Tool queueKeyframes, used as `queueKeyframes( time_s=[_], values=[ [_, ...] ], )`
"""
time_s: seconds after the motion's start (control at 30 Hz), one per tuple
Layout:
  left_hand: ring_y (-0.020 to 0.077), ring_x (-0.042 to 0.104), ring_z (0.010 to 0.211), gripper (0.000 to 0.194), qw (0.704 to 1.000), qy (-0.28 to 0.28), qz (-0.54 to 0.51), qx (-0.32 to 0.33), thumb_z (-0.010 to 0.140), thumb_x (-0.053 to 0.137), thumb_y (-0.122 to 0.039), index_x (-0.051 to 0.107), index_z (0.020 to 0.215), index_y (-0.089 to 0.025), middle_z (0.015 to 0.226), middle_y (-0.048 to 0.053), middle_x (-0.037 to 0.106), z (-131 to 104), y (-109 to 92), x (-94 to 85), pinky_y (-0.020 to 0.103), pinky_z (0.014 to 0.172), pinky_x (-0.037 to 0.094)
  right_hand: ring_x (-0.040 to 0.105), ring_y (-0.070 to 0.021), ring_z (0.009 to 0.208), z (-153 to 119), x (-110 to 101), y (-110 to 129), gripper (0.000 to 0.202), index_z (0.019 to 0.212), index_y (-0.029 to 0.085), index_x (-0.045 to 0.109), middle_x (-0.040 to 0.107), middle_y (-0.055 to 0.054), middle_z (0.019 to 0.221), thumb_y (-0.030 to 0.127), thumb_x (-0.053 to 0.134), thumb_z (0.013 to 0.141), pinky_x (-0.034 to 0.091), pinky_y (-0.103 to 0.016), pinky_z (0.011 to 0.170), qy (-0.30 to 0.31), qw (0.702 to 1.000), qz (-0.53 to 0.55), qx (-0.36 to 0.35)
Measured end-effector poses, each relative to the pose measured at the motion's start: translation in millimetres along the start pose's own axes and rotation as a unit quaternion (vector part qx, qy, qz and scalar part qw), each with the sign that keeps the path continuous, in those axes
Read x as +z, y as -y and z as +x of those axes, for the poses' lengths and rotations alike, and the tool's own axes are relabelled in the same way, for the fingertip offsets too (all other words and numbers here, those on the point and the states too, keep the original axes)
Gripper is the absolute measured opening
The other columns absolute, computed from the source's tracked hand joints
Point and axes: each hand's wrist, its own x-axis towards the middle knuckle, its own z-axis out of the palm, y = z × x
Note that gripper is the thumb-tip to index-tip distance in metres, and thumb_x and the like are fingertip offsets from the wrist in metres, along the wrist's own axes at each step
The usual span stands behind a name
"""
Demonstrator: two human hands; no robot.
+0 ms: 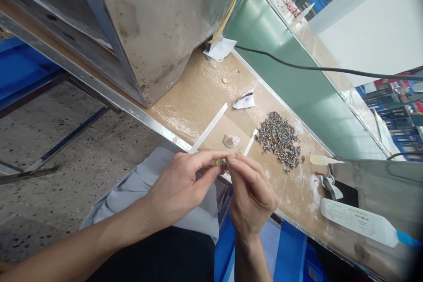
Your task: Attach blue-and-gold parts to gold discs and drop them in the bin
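My left hand point(180, 185) and my right hand point(249, 189) meet at the table's front edge, fingertips nearly touching. Between them is a small yellowish and dark part point(221, 162). The left thumb and fingers pinch it, and the right fingertips close on its right side. Fingers cover most of it, so its shape is unclear. Just beyond the hands, a small clear round dish point(228, 141) rests on the brown work surface, with tiny bits beside it. A pile of small blue and brass-coloured parts point(280, 137) lies to the right.
A large metal housing point(155, 22) stands at the upper left. Folded white paper point(244, 101) lies mid-table. At the right are a yellowish tube point(320, 160), a roll of tape point(331, 186) and a white bottle point(360, 220). A black cable point(297, 66) crosses a green panel point(274, 39).
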Motion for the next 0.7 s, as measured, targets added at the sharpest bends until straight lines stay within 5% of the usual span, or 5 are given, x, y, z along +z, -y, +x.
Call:
queueKeyframes(
  time_s=[0.3, 0.7],
  values=[
    [0.0224, 0.087, 0.117, 0.037, 1.0, -0.002, 0.019, 0.002, 0.112, 0.068, -0.026, 0.08, 0.147, -0.032, 0.131, 0.001, 0.089, -2, -2, 0.1, 0.032, 0.106, 0.07, 0.084, -0.0202, 0.104, 1, -1, 1, 0.033, 0.122, 0.03, 0.088, 0.086, -0.003, 0.119, 0.005, 0.082, 0.102, 0.072, -0.032, 0.09, 0.004, 0.999, -0.024, -0.045],
    [0.023, 0.087, 0.109, 0.034, 0.985, -0.007, 0.171, 0.039, 0.112, 0.058, -0.017, 0.077, 0.139, -0.027, 0.121, -0.001, 0.09, -5, -15, -1.3, 0.033, 0.096, 0.065, 0.085, -0.0246, 0.109, -1, -5, 0, 0.046, 0.135, 0.027, 0.084, 0.085, -0.006, 0.126, -0.004, 0.074, 0.102, 0.072, -0.04, 0.092, 0.039, 0.988, -0.053, -0.139]
  ],
)
